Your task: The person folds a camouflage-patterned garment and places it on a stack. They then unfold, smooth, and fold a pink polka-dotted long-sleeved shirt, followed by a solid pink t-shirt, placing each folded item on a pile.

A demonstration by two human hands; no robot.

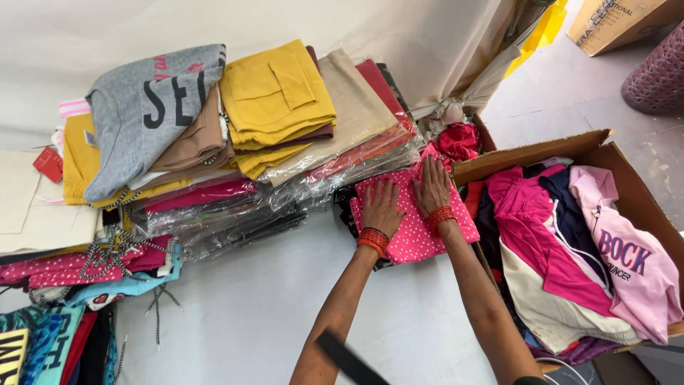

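Note:
A folded pink garment with small white dots lies on the white table surface, on top of a dark item. My left hand rests flat on its left half, fingers spread. My right hand presses flat on its upper right part. Both wrists carry red bangles. Neither hand grips anything.
A leaning heap of folded clothes, some in clear plastic, fills the table's left and back. An open cardboard box of pink, navy and cream garments stands at the right. More colourful clothes lie at the lower left. A woven basket stands on the floor.

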